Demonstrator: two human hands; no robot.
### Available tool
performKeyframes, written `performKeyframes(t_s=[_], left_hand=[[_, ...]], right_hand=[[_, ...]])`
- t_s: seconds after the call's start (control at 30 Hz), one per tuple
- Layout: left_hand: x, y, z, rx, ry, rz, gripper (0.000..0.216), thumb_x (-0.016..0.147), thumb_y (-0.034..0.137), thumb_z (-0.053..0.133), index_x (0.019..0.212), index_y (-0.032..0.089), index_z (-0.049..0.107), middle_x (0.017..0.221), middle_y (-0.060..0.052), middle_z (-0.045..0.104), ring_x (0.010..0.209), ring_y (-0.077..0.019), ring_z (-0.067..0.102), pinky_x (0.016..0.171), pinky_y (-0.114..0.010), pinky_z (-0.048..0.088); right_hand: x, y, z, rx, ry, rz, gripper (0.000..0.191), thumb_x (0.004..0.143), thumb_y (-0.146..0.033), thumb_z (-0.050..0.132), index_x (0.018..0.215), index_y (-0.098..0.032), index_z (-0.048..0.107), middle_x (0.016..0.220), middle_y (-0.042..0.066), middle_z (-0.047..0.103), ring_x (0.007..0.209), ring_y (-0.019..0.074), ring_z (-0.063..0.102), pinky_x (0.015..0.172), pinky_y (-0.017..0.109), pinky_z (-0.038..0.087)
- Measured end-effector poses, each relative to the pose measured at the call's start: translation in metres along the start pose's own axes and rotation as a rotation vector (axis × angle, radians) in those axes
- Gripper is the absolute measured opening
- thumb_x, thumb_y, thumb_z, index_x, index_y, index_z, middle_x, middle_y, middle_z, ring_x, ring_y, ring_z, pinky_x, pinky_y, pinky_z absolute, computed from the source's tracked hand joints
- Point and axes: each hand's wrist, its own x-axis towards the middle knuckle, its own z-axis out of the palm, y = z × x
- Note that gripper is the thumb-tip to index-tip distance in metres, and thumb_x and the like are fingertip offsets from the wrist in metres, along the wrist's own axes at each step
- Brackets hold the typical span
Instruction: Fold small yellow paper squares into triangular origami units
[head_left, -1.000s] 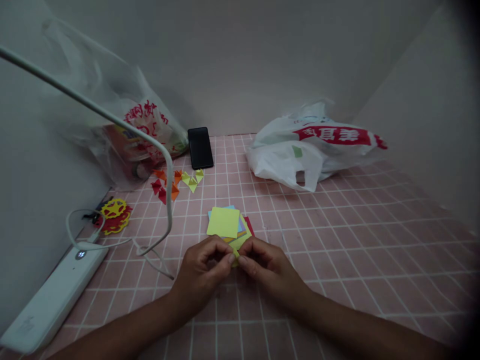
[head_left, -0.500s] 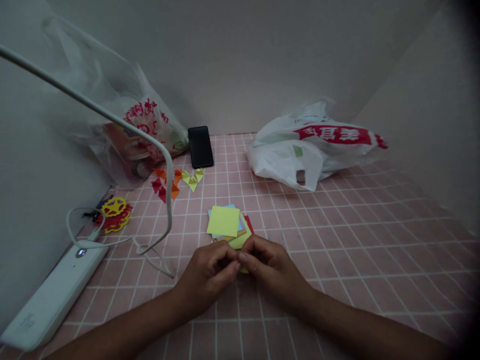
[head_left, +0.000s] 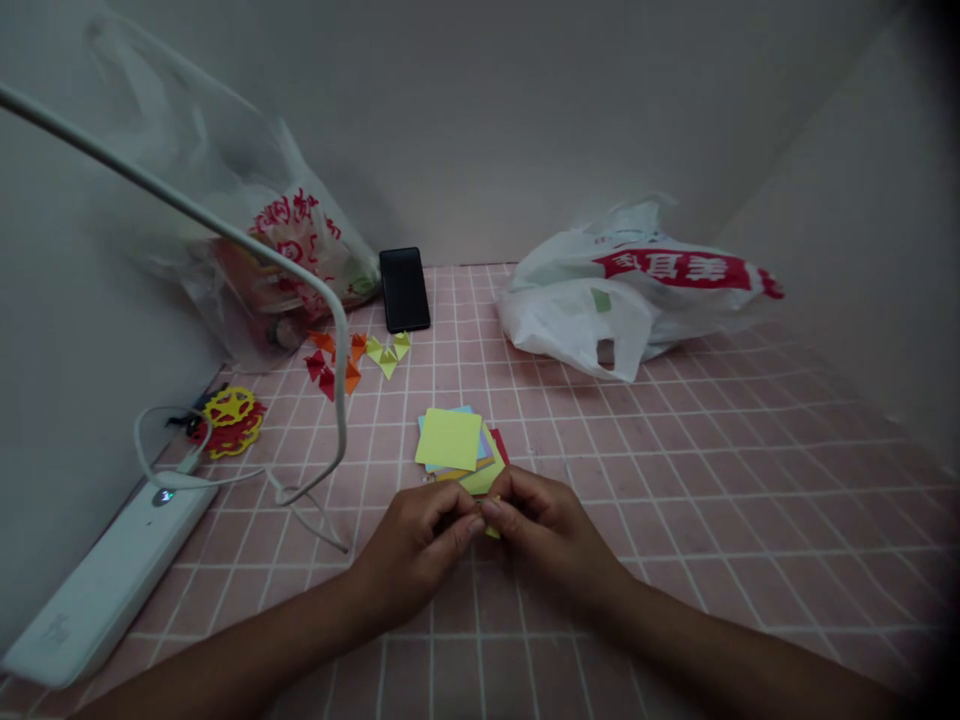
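Between my fingertips is a small piece of yellow paper point(head_left: 493, 531), mostly hidden by the fingers. My left hand point(head_left: 427, 545) pinches it from the left, thumb against forefinger. From the other side my right hand point(head_left: 553, 535) pinches it too, and the two thumbs nearly touch. Just beyond the hands lies a loose stack of square coloured paper point(head_left: 448, 440), a yellow sheet on top with blue, purple, orange and red edges showing beneath. Farther back to the left rest several small folded paper pieces, yellow ones point(head_left: 387, 358) beside orange and red ones point(head_left: 322, 375).
A black phone point(head_left: 405, 290) lies near the wall, beside a clear plastic bag point(head_left: 300, 230). A white plastic bag point(head_left: 592, 310) sits back right. At left are a white power bank point(head_left: 112, 580), a bent white cable or stem point(head_left: 341, 370) and yellow and red cut-out shapes point(head_left: 231, 420).
The yellow paper has shifted slightly in my fingers, and a bit of it now shows above my right thumb. Both hands stay closed on it. The view has moved a little.
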Motion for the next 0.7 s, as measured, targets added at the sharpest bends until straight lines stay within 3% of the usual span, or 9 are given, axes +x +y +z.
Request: performKeyframes(t_s=[0.27, 0.37, 0.47, 0.57, 0.7], left_hand=[[-0.0019, 0.0012, 0.0008, -0.01, 0.014, 0.03, 0.022, 0.089, 0.025, 0.051, 0.069, 0.017, 0.053, 0.063, 0.003, 0.051, 0.061, -0.0116, 0.046, 0.06, -0.024, 0.035], [-0.0024, -0.0004, 0.0022, -0.128, 0.0, -0.05, 0.021, 0.087, 0.029, 0.055, 0.07, 0.017, 0.055, 0.062, 0.003, 0.052, 0.057, -0.0111, 0.046, 0.057, -0.023, 0.035], [-0.0024, -0.0037, 0.0029, -0.293, 0.028, -0.145, 0.024, 0.086, 0.033, 0.057, 0.069, 0.017, 0.052, 0.058, 0.004, 0.05, 0.052, -0.0099, 0.044, 0.052, -0.022, 0.035], [-0.0014, -0.0059, 0.0024, -0.364, 0.08, -0.172, 0.025, 0.085, 0.035, 0.059, 0.07, 0.017, 0.051, 0.058, 0.005, 0.047, 0.052, -0.0095, 0.043, 0.051, -0.021, 0.034], [0.0002, -0.0051, 0.0017, -0.342, 0.102, -0.115, 0.02, 0.084, 0.034, 0.059, 0.075, 0.016, 0.055, 0.066, 0.003, 0.049, 0.06, -0.0109, 0.046, 0.056, -0.022, 0.037]], right_hand=[[-0.0027, -0.0004, 0.0009, -0.113, 0.06, -0.042, 0.03, 0.089, -0.038, 0.051, 0.065, -0.019, 0.05, 0.056, -0.002, 0.051, 0.05, 0.0114, 0.046, 0.05, 0.024, 0.035], [-0.0025, -0.0007, 0.0005, -0.174, 0.066, -0.075, 0.032, 0.09, -0.037, 0.051, 0.064, -0.019, 0.049, 0.057, -0.002, 0.049, 0.052, 0.0113, 0.044, 0.051, 0.024, 0.034], [-0.0023, -0.0001, 0.0015, -0.046, 0.01, -0.03, 0.038, 0.095, -0.043, 0.044, 0.067, -0.019, 0.05, 0.057, -0.001, 0.051, 0.052, 0.0118, 0.049, 0.051, 0.025, 0.037], [-0.0019, 0.0008, 0.0026, 0.027, -0.043, 0.0, 0.033, 0.091, -0.043, 0.052, 0.069, -0.019, 0.049, 0.057, -0.003, 0.051, 0.049, 0.0104, 0.048, 0.048, 0.023, 0.037], [-0.0019, 0.0003, 0.002, -0.073, -0.04, -0.033, 0.03, 0.09, -0.035, 0.056, 0.066, -0.019, 0.048, 0.056, -0.003, 0.05, 0.05, 0.0096, 0.045, 0.048, 0.022, 0.035]])
